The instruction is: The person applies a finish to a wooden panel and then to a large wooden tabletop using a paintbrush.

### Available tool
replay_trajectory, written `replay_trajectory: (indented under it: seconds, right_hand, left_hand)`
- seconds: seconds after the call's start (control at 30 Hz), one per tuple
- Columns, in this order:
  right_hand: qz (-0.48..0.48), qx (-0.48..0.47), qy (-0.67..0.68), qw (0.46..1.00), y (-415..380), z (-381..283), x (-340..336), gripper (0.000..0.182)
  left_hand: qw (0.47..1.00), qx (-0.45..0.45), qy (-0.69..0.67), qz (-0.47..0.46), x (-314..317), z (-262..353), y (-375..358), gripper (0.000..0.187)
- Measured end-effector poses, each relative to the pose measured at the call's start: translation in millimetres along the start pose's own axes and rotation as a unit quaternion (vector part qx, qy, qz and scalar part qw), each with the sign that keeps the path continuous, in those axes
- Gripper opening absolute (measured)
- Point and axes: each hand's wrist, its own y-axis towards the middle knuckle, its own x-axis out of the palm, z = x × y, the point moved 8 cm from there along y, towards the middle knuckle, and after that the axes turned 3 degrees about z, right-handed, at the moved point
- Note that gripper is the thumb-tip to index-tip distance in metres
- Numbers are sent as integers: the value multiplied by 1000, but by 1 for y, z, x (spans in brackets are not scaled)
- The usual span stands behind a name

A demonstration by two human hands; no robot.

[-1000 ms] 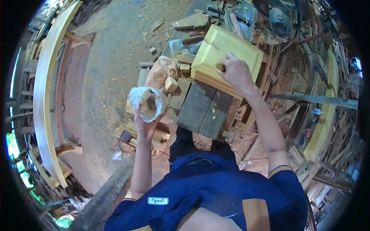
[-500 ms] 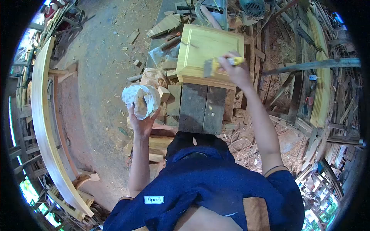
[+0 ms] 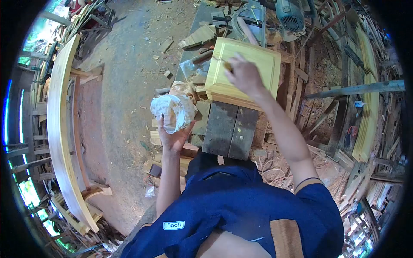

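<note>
My left hand (image 3: 173, 138) is wrapped round a whitish, smeared container (image 3: 173, 112), left of the wooden panel. Over the pale yellow panel (image 3: 257, 57), which has a grooved border, is my right hand (image 3: 244, 76). Its fingers are closed on a tool with a yellow handle (image 3: 228, 66); the hand hides most of the tool. The panel rests on a dark plank bench (image 3: 220, 129). Behind the container lies a crumpled tan bag (image 3: 183, 89).
A long curved board (image 3: 60, 129) stands at the left. Wood offcuts (image 3: 198, 37) and a green power tool (image 3: 290, 16) lie beyond the panel. A metal bar (image 3: 357, 89) juts in from the right, near stacked yellow strips (image 3: 366, 116).
My right hand has moved left and up over the panel, and the yellow tool has turned so its blade no longer shows. The whole view has shifted slightly.
</note>
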Motion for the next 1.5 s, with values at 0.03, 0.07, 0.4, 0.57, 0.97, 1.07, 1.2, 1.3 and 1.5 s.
replay_trajectory:
  seconds: [0.03, 0.07, 0.4, 0.57, 0.97, 1.07, 1.2, 1.3, 1.5]
  right_hand:
    - [9, -14, 32, 999, 11, -17, 10, 21]
    - [18, -26, 62, 998, 25, -28, 18, 21]
    - [92, 215, 396, 888, -1, 100, 19, 24]
    - [140, 334, 244, 900, -64, 167, -63, 21]
    - [106, 57, 18, 993, 70, 8, 5, 17]
    - [118, 78, 111, 984, 93, -4, 23, 16]
    - [158, 140, 257, 943, 86, 63, 41, 22]
    - [125, 238, 394, 879, 50, 114, 16, 22]
    - [102, 296, 76, 947, 5, 179, -80, 23]
  left_hand:
    - [999, 12, 30, 1, 2, 2, -1, 65]
    - [999, 9, 33, -1, 0, 5, 4, 65]
    - [997, -74, 8, -2, -7, 22, 57, 65]
    - [995, -81, -19, -51, 9, 30, 86, 64]
    - [996, -83, -38, -19, 15, 38, 102, 62]
    - [996, -80, -39, -23, 14, 40, 105, 67]
    - [996, -75, -30, -25, 11, 41, 111, 66]
    - [996, -75, -22, -33, 15, 40, 114, 67]
    - [996, -84, -15, -14, 12, 35, 128, 66]
